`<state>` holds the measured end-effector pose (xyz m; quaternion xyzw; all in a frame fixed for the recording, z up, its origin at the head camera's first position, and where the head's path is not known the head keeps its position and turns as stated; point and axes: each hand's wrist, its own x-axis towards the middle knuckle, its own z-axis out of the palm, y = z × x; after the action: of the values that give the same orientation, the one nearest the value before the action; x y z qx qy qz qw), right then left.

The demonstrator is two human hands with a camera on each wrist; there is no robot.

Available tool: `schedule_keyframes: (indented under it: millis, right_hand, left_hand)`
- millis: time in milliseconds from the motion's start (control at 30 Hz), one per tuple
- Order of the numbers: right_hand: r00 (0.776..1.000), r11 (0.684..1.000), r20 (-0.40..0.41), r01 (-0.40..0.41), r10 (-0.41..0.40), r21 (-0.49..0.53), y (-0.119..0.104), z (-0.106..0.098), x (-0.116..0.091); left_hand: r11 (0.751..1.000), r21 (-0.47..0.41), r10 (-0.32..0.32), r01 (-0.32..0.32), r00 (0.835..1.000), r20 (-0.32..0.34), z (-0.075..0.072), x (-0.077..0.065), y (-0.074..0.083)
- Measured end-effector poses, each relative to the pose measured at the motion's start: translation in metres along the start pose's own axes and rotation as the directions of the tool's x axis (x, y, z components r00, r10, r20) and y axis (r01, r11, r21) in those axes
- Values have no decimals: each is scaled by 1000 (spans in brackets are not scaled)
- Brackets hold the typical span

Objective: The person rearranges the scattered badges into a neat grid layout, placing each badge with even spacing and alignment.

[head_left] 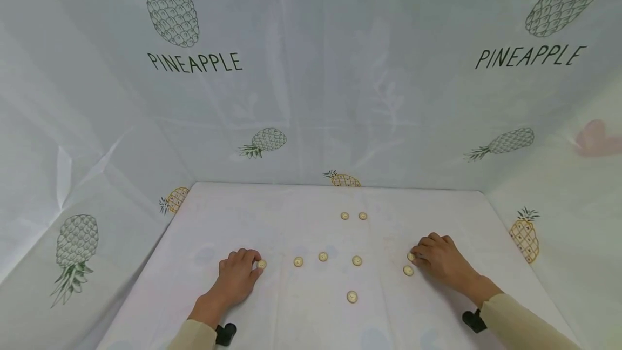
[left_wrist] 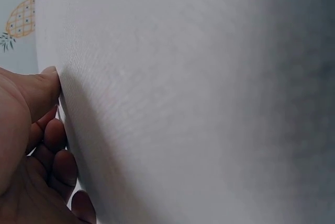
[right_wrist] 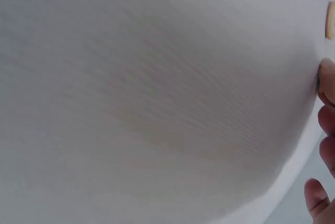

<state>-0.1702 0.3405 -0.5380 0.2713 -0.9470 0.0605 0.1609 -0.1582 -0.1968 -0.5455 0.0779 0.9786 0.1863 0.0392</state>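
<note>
At the left of the table, my left hand (head_left: 237, 276) holds a small round wooden disc (head_left: 261, 264) by its edge, with thumb and forefinger at its sides. My right hand (head_left: 441, 260) pinches a similar disc (head_left: 411, 256), partly covered by the fingertips, at the right. Just below that one lies a separate disc (head_left: 408, 270). In the left wrist view the thumb (left_wrist: 44, 85) and curled fingers meet the tabletop, and the held disc is hidden. Fingertips (right_wrist: 327, 80) show at the edge of the right wrist view, near a disc (right_wrist: 330, 21).
More discs lie spread between the hands: a left one (head_left: 298, 262), its neighbour (head_left: 323, 256), a middle one (head_left: 357, 260) and a nearer one (head_left: 352, 297). Two (head_left: 344, 215) lie toward the back. Pineapple-printed cloth (head_left: 311, 96) walls surround the white table (head_left: 233, 204).
</note>
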Motion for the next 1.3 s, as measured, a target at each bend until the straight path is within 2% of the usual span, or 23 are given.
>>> schedule_keyframes:
  millis: [133, 267, 600, 1000, 1300]
  right_hand:
    - [997, 999, 61, -36, 35, 16, 0, 0, 4]
    - [997, 999, 74, -31, 31, 8, 0, 2, 7]
    - [998, 995, -38, 42, -46, -86, 6, 10, 8]
    - [981, 979, -140, 109, -134, -173, 11, 13, 23]
    - [985, 977, -122, 98, -122, -189, 5, 11, 34]
  left_hand:
    - [1000, -3, -2, 2, 1000, 0, -2, 0, 0]
    - [1000, -6, -3, 3, 1000, 1, -2, -1, 1]
    - [1000, -22, 9, -9, 1000, -5, -2, -3, 6]
    - [1000, -8, -1, 1, 1000, -2, -2, -3, 4]
    - [1000, -19, 8, -8, 1000, -4, -1, -2, 2]
